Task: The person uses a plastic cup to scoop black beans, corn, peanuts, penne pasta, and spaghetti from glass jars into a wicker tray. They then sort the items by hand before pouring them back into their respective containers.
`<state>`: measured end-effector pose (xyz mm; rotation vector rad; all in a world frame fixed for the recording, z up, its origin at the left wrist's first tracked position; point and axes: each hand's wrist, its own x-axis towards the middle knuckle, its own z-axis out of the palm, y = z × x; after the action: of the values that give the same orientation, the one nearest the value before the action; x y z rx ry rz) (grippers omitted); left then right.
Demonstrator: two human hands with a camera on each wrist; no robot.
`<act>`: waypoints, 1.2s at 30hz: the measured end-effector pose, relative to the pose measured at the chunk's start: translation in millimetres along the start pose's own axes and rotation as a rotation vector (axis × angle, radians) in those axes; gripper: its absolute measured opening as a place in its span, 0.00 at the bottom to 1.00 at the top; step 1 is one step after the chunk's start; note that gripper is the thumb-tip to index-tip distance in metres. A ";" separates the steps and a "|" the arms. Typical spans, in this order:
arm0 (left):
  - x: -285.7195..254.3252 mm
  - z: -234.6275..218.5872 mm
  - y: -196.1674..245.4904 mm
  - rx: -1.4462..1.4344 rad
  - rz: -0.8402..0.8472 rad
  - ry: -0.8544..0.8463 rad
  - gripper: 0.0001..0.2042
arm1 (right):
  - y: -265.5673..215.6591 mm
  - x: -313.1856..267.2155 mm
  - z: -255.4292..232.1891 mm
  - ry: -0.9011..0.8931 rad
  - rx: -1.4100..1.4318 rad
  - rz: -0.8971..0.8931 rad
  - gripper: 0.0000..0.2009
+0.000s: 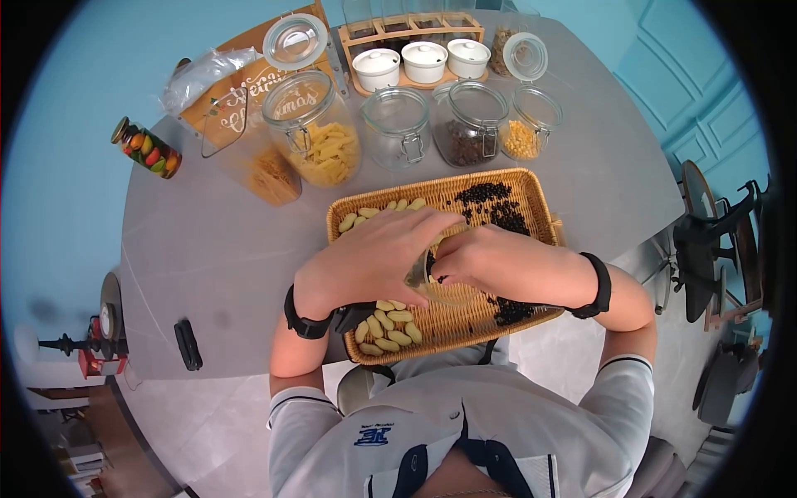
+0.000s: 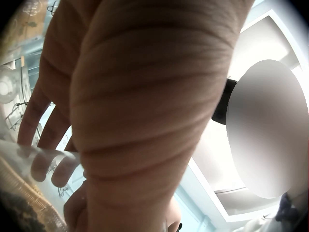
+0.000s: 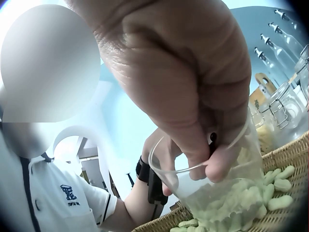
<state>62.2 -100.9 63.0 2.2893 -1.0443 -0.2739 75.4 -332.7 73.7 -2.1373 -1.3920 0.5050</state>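
Observation:
A rectangular wicker tray (image 1: 448,334) sits at the table's near edge. Peanuts in shells (image 1: 386,328) lie on its left side and black beans (image 1: 508,217) are scattered on its right. Over the middle of the tray, my left hand (image 1: 374,253) holds a clear plastic cup (image 3: 193,193), tilted, with its fingers around the side. My right hand (image 1: 506,261) reaches into the cup's mouth, thumb and fingertips together. Between those fingertips a black bean (image 3: 213,137) shows in the right wrist view. Peanuts are visible through the cup's wall.
Behind the tray stand clip-top jars of pasta (image 1: 325,153), dark pieces (image 1: 471,145) and corn kernels (image 1: 521,141), plus a clear glass jar (image 1: 397,124). White lidded pots (image 1: 425,62) are on a wooden rack behind them. A black case (image 1: 188,344) lies at left.

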 end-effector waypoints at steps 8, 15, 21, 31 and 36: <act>0.0 -1.4 -1.0 0.006 -0.009 0.025 0.50 | 3.7 0.9 1.4 -0.036 -0.081 -0.050 0.13; -2.9 -2.1 -1.2 0.031 0.000 0.042 0.49 | -3.8 2.3 -6.5 -0.184 -0.142 -0.017 0.11; -3.0 -6.5 1.0 -0.001 -0.004 0.039 0.48 | 0.2 -2.8 -5.0 0.071 -0.017 -0.232 0.10; -12.9 -14.3 2.5 -0.057 0.018 0.147 0.49 | 55.1 -67.2 2.1 0.246 -0.292 0.248 0.24; -12.9 -16.1 0.4 -0.100 -0.023 0.179 0.51 | 57.6 -74.1 35.5 0.087 -0.635 0.262 0.35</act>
<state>60.0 -84.5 75.3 2.1919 -0.8944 -0.1244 66.9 -411.1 11.7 -2.8301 -1.3496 0.0504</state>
